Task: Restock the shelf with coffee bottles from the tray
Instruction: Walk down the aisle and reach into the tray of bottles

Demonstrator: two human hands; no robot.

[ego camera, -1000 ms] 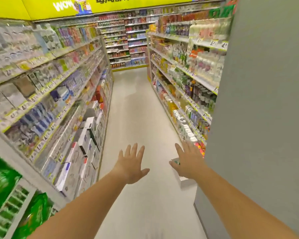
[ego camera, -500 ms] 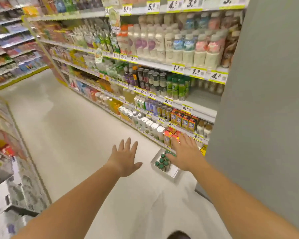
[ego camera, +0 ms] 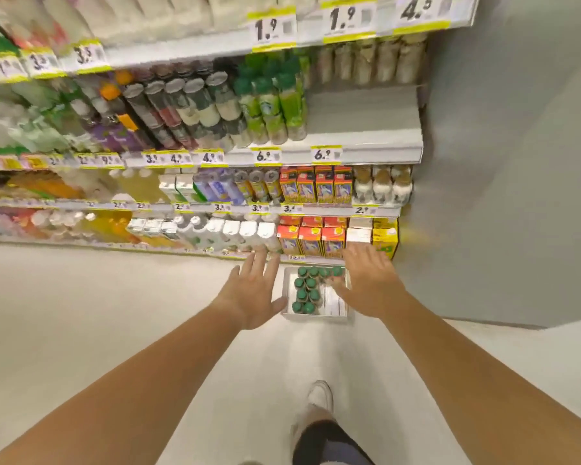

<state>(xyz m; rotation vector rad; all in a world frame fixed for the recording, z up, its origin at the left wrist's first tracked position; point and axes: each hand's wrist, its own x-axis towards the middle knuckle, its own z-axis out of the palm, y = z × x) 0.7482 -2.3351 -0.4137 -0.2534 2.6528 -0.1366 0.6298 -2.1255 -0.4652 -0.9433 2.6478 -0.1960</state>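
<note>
A white tray lies on the floor against the foot of the shelving. Several green-capped coffee bottles stand in its left half and along its far side. My left hand hovers just left of the tray, fingers spread, holding nothing. My right hand is over the tray's right side, fingers spread, its fingertips near the bottles at the far right corner. On the shelf above, green-capped bottles stand next to a bare stretch of shelf.
Shelves full of drinks and cartons run left along the aisle. A grey wall panel closes the right side. My white shoe is on the pale floor behind the tray.
The view has swung from the aisle down to the shelf and the tray. Both hands have come closer to the tray, the right one now over it.
</note>
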